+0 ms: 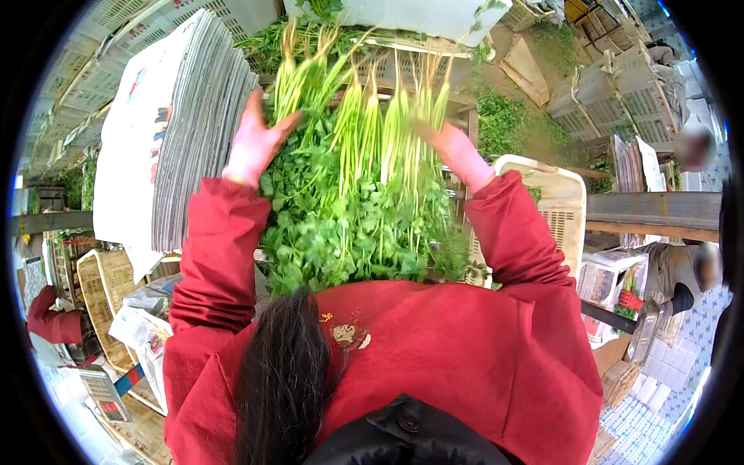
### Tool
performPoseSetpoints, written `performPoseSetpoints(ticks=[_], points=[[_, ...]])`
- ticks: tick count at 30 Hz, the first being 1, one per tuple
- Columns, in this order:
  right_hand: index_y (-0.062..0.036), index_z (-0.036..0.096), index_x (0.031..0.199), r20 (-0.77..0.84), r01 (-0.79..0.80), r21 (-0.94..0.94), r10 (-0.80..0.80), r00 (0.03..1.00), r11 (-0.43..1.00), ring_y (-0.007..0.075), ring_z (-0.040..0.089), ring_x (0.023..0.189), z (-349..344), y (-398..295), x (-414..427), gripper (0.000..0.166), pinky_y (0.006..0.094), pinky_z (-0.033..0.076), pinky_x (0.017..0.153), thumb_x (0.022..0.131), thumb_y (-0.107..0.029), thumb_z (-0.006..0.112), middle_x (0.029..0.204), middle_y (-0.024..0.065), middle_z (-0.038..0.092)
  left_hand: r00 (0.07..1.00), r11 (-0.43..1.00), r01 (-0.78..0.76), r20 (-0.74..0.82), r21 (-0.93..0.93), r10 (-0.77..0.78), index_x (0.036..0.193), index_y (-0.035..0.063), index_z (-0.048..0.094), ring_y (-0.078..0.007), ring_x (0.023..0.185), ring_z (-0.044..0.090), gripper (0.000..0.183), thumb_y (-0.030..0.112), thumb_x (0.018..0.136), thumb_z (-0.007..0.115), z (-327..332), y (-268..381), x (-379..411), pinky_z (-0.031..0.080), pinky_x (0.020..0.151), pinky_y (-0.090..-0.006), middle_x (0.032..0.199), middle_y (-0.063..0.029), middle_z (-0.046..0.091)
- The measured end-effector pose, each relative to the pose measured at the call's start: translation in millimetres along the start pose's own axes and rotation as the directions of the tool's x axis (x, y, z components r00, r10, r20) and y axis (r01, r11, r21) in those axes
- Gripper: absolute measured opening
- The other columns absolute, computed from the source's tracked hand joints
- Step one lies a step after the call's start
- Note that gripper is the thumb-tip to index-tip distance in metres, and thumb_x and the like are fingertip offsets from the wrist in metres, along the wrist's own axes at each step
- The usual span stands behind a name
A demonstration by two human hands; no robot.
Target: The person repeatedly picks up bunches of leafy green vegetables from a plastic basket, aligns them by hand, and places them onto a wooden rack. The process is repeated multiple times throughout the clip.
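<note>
Several bunches of leafy green herbs, coriander- or celery-like [349, 226], lie side by side before me, roots pointing away and leaves towards my body. My left hand [256, 145] is at their left side, thumb and fingers spread, holding nothing. It sits between the greens and a tall stack of newspapers [200, 110]. At the right side, my right hand [456, 152] reaches in against the pale stems [410, 133] of the rightmost bunches. Its fingertips are blurred, so their grip on the stems is unclear.
A cream plastic crate [572, 203] stands right of my right forearm. A white foam box [401, 17] is beyond the roots. Loose greens [500, 119] lie on the floor. A digital scale [104, 392] is at lower left. Other people work at both sides, one with a red-gloved hand [630, 300].
</note>
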State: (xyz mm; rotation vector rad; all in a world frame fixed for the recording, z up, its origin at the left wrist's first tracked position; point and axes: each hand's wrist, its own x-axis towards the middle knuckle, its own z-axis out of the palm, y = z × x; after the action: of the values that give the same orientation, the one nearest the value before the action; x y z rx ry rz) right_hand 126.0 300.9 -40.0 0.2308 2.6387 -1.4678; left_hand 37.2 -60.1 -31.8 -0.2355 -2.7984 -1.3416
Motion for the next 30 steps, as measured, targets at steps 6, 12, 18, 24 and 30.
performPoseSetpoints(ticks=[6,12,18,24,30], points=[[-0.0027,0.053,0.137,-0.095,-0.322,0.530,0.433,0.896,0.784,0.0093,0.052,0.074,4.1,105.0,-86.0,0.053,0.0237,0.045,0.066,0.095,-0.033,0.063,0.087,0.0023,0.060,0.890,0.934,-0.300,-0.295,0.196,0.348,0.127,0.0025,0.060,-0.0400,0.124,0.052,0.044,0.010,0.086,0.069,9.0,12.9,-132.4,0.040,0.108,-0.0486,0.129,-0.0225,0.057],[-0.0034,0.052,0.136,-0.301,-0.164,-0.033,0.146,0.942,0.986,0.0434,0.062,0.108,73.4,82.2,-72.8,0.049,0.0443,0.050,0.092,0.090,-0.019,0.059,0.114,0.0272,0.065,0.807,0.837,-0.547,0.271,0.012,0.524,0.113,0.0139,0.067,-0.0359,0.118,0.056,0.036,0.021,0.078,0.077,133.6,65.2,-160.6,0.044,0.103,-0.0491,0.113,-0.0076,0.064],[-0.0078,0.065,0.117,-0.349,-0.107,-0.126,0.057,0.935,0.986,0.0375,0.064,0.097,37.9,103.8,-85.3,0.037,0.0420,0.050,0.087,0.089,-0.031,0.066,0.105,0.0196,0.064,0.850,0.895,-0.437,0.282,-0.093,0.444,0.109,0.0150,0.069,-0.0370,0.124,0.053,0.033,0.017,0.078,0.078,133.3,17.7,-154.5,0.043,0.104,-0.0467,0.114,-0.0047,0.065],[-0.0054,0.072,0.097,-0.156,-0.224,-0.223,0.192,0.969,0.949,0.0379,0.068,0.090,50.3,64.3,-47.0,0.039,0.0433,0.053,0.081,0.085,-0.042,0.066,0.089,0.0186,0.071,0.807,0.818,-0.571,0.232,0.071,0.543,0.111,0.0181,0.068,-0.0340,0.121,0.052,0.034,0.022,0.078,0.075,136.2,49.6,-156.9,0.039,0.104,-0.0499,0.116,-0.0044,0.062],[-0.0010,0.068,0.117,-0.179,-0.286,0.455,0.401,0.898,0.843,0.0208,0.069,0.077,36.9,64.8,-96.2,0.030,0.0331,0.053,0.070,0.098,-0.021,0.057,0.089,0.0088,0.073,0.859,0.849,-0.510,-0.040,-0.141,0.510,0.124,0.0041,0.062,-0.0341,0.111,0.056,0.049,0.010,0.077,0.073,145.1,65.3,-118.5,0.042,0.100,-0.0453,0.118,-0.0130,0.061]])
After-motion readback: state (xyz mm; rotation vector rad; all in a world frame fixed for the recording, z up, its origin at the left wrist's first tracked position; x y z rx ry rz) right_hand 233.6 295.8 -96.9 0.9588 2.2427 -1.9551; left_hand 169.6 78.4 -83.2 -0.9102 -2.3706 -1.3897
